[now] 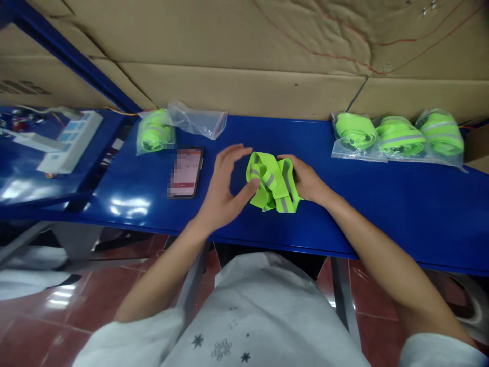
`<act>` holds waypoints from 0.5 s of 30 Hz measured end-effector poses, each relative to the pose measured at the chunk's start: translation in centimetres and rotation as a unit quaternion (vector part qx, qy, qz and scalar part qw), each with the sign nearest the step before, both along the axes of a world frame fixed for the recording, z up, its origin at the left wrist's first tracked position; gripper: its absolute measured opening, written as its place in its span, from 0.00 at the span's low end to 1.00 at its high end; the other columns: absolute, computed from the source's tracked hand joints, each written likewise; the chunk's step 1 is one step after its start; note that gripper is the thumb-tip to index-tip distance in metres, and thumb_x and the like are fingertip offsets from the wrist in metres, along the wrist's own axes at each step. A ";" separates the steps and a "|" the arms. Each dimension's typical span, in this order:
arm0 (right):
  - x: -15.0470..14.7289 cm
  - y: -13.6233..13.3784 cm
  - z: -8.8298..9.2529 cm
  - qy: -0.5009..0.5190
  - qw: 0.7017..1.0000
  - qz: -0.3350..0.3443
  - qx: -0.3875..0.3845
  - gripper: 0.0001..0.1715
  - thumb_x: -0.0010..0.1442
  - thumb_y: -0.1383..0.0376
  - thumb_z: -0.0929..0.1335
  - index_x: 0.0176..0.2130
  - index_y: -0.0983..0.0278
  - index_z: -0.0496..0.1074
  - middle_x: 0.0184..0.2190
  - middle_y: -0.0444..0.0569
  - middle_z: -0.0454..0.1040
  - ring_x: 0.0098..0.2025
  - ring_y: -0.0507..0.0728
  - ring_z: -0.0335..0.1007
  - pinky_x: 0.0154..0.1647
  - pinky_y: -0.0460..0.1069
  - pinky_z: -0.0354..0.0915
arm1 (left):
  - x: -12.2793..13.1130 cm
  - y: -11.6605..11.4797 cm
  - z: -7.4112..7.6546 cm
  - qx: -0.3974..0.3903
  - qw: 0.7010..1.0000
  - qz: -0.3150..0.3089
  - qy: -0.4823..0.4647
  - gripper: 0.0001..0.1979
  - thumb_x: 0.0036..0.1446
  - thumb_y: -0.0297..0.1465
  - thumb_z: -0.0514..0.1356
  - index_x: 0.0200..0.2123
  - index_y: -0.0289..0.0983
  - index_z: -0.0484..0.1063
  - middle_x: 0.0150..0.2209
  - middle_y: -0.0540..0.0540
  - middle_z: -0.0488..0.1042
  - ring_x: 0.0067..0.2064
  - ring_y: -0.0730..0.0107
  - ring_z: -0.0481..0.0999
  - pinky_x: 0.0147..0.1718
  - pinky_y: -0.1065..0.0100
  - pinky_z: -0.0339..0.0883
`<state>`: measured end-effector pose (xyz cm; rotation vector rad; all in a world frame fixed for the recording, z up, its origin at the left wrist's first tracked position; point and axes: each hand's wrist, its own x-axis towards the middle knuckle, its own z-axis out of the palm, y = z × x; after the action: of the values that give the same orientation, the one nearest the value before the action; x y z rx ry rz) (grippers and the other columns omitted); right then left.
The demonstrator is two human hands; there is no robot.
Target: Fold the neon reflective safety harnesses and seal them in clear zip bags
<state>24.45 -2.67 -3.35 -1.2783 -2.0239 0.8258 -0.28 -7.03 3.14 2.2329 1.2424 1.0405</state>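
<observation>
- A blue bench (401, 204) crosses the room, its glossy top catching the light near the left edge, with red floor tiles (34, 331) showing below its near edge.
- Closest to me, the person's pale shirt (275, 300), printed with dark star and snowflake shapes, faces the middle of the near edge.
- The left hand (218, 200) reaches in over that edge, fingers spread and loosely curved away from the thumb; the thumb overlaps the left side of the bundle, though from here I can't say whether it presses on it.
- The right hand (308, 182) is curled around the bundle's right side, grasping it, with its fingertips partly hidden.
- Between the two hands sits the bundle (280, 178), a loosely looped lime strap with grey stripes, about midway between the near and far edges.
- Left of the left hand, toward the left edge, lies a phone (187, 173) with a lit screen.
- Past the left edge, a white power strip (84, 133) rests on a neighbouring blue table (23, 186).
- By the far left corner is a bagged lime roll (155, 133), a flat clear bag (202, 122) beside it.
- Three more bagged rolls (401, 136) line the far edge toward the right corner.
- Behind everything stands brown cardboard (229, 41), red wire (376, 72) trailing across it.
</observation>
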 end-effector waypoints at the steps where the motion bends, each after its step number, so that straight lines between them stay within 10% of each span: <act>1: 0.0 0.0 0.1 -0.003 1.000 0.001 0.004 0.34 0.55 0.59 0.72 0.60 0.59 0.67 0.59 0.55 0.74 0.58 0.66 0.72 0.59 0.60 0.66 | -0.3 -0.6 -0.6 -0.016 1.000 -0.001 0.010 0.28 0.66 0.37 0.60 0.66 0.44 0.59 0.67 0.38 0.62 0.68 0.55 0.63 0.61 0.55 0.66; 15: 0.2 0.2 -0.5 0.009 0.999 0.031 0.040 0.21 0.56 0.62 0.72 0.51 0.58 0.73 0.49 0.52 0.77 0.52 0.65 0.73 0.53 0.58 0.68 | 0.2 3.9 3.7 -0.134 0.932 -0.164 0.292 0.21 0.68 0.36 0.52 0.61 0.39 0.70 0.57 0.40 0.75 0.55 0.56 0.76 0.54 0.58 0.66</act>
<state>24.64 -2.43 -3.86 -1.1643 -2.0699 0.7745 -0.08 -3.17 6.86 2.4849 1.0733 0.0620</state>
